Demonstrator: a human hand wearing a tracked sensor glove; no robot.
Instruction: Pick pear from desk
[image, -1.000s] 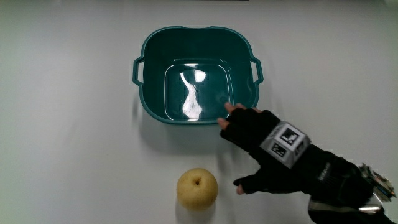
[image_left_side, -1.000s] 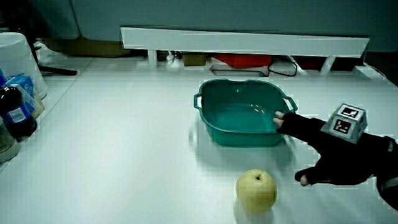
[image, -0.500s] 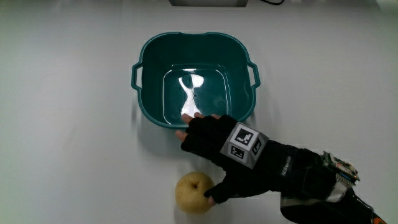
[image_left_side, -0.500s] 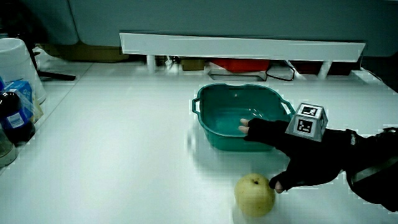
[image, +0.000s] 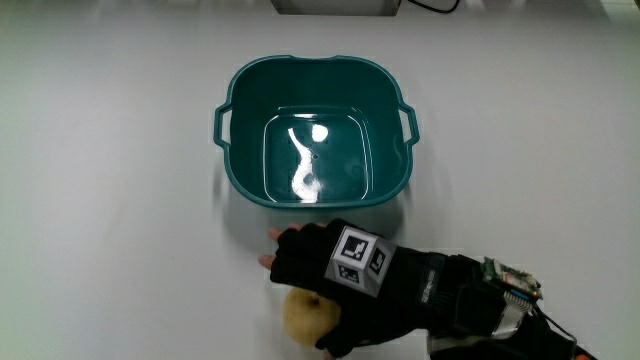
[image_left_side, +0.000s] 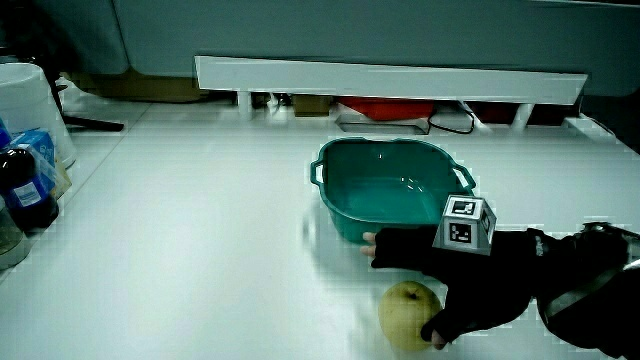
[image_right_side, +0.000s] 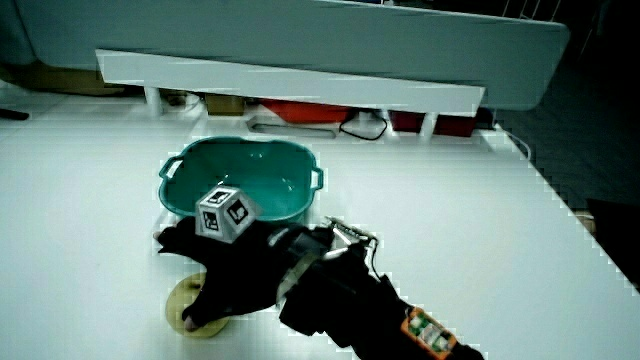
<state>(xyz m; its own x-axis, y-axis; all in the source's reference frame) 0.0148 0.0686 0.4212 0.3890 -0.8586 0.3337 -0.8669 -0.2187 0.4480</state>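
A yellow pear (image: 303, 315) lies on the white desk, nearer to the person than the teal basin (image: 236, 105). The gloved hand (image: 330, 280) hovers over the pear with its fingers spread around it, covering part of the fruit. Nothing is grasped. In both side views the pear (image_left_side: 405, 313) (image_right_side: 186, 300) peeks out from under the hand (image_left_side: 450, 270) (image_right_side: 225, 265), with the thumb low beside it. The patterned cube (image_left_side: 464, 224) stands on the back of the hand.
The teal basin (image_left_side: 340, 215) (image_right_side: 180, 195) holds nothing. A low white partition (image_left_side: 390, 72) runs along the table's edge farthest from the person. Bottles and a white container (image_left_side: 25, 110) stand at the table's edge in a side view.
The hand has moved from the basin's rim toward the person and now sits over the pear. The pear has stayed where it was.
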